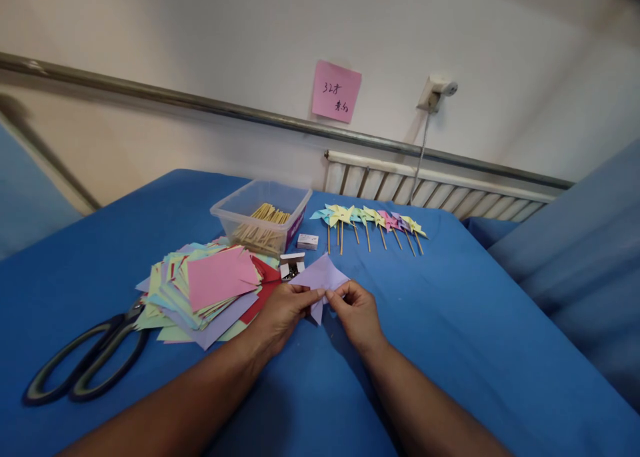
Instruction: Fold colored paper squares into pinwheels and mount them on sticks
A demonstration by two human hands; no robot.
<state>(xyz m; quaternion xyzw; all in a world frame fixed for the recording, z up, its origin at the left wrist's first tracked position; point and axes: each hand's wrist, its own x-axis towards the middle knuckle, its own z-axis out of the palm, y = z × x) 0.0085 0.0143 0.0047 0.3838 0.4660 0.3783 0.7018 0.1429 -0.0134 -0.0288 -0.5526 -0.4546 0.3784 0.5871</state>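
Both my hands meet over the blue cloth at the middle of the table. My left hand and my right hand each pinch the near edge of a pale lilac folded paper, which points up and away from me. A small open box of pins lies just behind the paper. A loose pile of coloured paper squares with a pink sheet on top sits left of my left hand.
Large black scissors lie at the near left. A clear plastic tub holds wooden sticks. A row of finished paper pinwheels on sticks lies at the back. A small white box sits beside the tub. A pink note hangs on the wall.
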